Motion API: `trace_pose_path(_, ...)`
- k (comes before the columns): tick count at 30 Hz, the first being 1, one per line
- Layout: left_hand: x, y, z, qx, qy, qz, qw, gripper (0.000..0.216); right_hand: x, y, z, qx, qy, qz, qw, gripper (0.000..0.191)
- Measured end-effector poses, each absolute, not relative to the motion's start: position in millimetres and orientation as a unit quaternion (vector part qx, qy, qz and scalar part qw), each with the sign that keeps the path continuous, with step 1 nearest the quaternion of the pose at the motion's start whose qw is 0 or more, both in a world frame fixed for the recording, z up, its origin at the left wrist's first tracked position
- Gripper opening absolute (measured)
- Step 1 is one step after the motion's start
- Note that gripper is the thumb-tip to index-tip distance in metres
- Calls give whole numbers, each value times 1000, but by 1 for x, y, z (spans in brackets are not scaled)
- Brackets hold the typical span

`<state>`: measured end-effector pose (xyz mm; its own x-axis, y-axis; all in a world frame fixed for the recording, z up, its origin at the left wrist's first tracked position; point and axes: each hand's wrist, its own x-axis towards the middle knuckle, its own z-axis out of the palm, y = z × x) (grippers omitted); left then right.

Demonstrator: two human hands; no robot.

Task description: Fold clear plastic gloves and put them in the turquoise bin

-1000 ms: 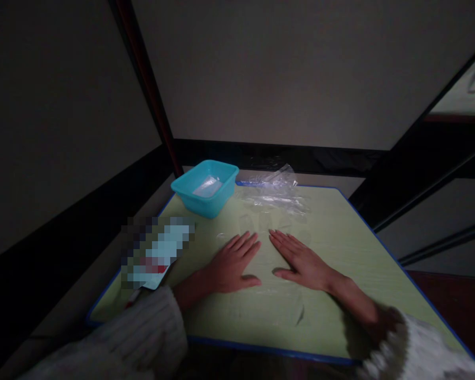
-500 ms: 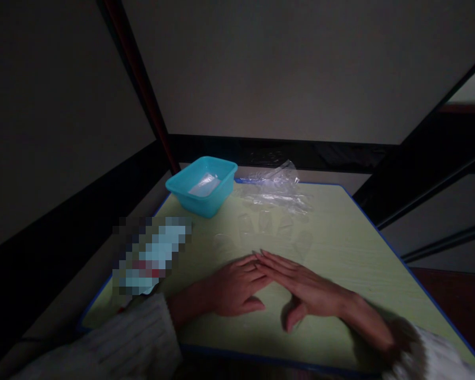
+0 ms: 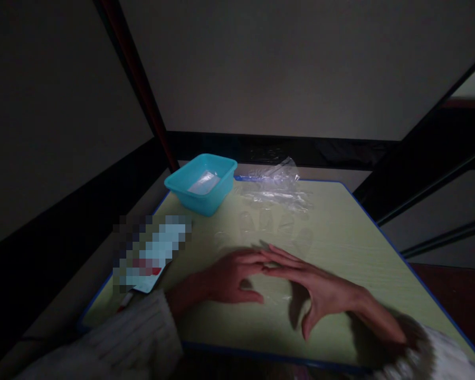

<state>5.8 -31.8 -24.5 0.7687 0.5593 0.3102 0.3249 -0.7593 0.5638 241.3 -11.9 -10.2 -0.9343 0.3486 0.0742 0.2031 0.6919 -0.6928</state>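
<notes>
My left hand (image 3: 231,277) lies low on the green table (image 3: 340,232), fingers stretched toward the right. My right hand (image 3: 316,290) is raised on its edge, fingers straight and thumb pointing down. The fingertips of the two hands touch near the table's middle. Under and just beyond them lies a thin clear plastic glove (image 3: 277,227), faint in the dim light. I cannot tell whether either hand grips the film. Both arms wear white knit sleeves.
A teal plastic tub (image 3: 201,184) with something pale inside stands at the back left. Crumpled clear plastic bags (image 3: 275,190) lie beside it at the back edge. A blurred packet (image 3: 152,253) sits at the left edge. Dark frame bars surround the table.
Both hands lay flat and apart; they slid together until the fingertips met. The right hand has since tilted up onto its edge with the thumb dropping.
</notes>
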Motion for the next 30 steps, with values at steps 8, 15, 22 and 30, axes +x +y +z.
trace_pose_path(8, 10, -29, -24, 819, 331, 357, 303, 15, 241, -21, 0, -148, -880, 444, 82, 29)
trace_pose_path(15, 13, -32, -23, 831, 315, 330, 317, 17, 238, -21, -5, -133, -903, 408, 31, 20)
trace_pose_path(22, 13, -30, -25, 835, 319, 312, 322, 18, 237, -25, 2, -153, -900, 407, 23, 18)
trace_pose_path(30, 13, -30, -27, 840, 312, 301, 327, 18, 240, -21, 3, -98, -898, 427, 37, 17)
